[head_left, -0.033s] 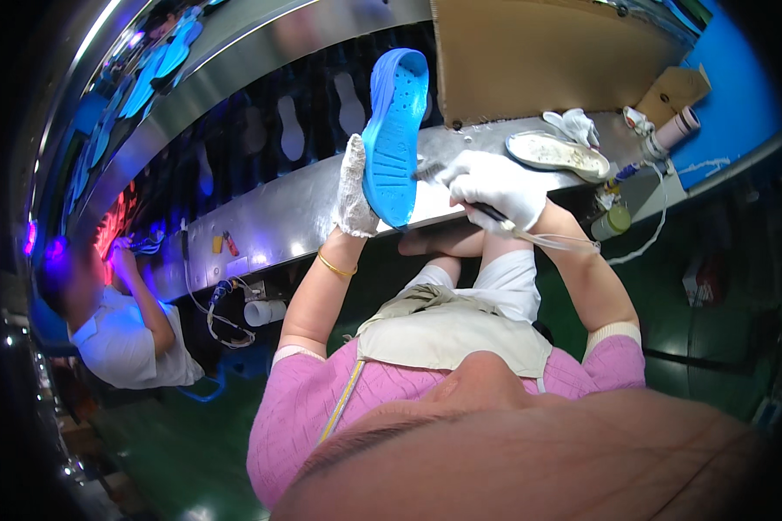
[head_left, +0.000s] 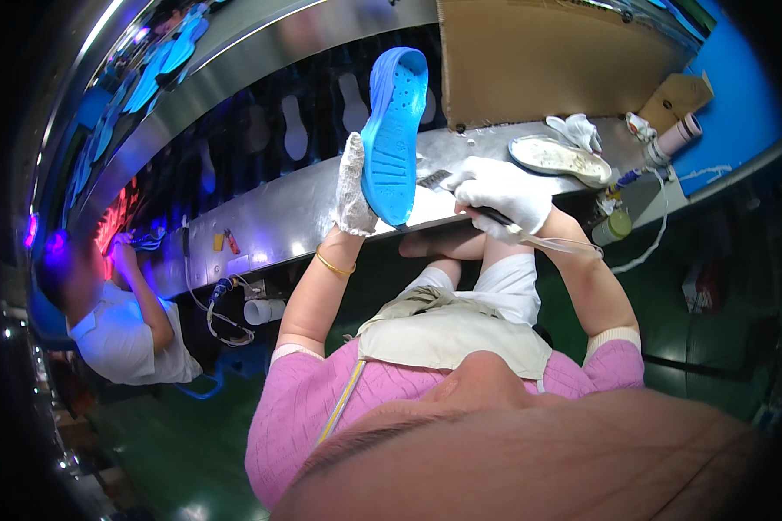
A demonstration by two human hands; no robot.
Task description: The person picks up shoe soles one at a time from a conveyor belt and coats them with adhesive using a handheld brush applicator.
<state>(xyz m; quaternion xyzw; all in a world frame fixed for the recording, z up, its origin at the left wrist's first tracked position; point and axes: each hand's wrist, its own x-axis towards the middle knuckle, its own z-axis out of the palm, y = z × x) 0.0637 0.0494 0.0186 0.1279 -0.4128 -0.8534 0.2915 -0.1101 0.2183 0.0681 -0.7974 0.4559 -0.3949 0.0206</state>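
1. Nearest the camera are the person's pink sleeves and a cream apron over the lap, with both forearms reaching up toward the metal worktop (head_left: pixel 304 208).
2. The left hand (head_left: pixel 351 187), in a white glove with a gold bangle at the wrist, is clamped on the edge of a blue shoe sole (head_left: pixel 394 135), holding it upright and slightly tilted above the front edge of the worktop, its tread side facing right.
3. The right hand (head_left: pixel 506 193), also in a white glove, is closed around a dark-handled brush (head_left: pixel 447 187); the bristle end points left and sits just beside the lower part of the sole. Whether the bristles touch it cannot be told.
4. Farther right on the worktop lies a shallow oval dish (head_left: pixel 558 160) with a pale smeared inside, a crumpled white glove (head_left: pixel 575 130) just behind it, and a pale roll (head_left: pixel 676 135) near the blue wall.
5. Behind these stands a brown cardboard sheet (head_left: pixel 539 52).
6. Far left, another person in a white shirt (head_left: pixel 117 334) works under purple light.
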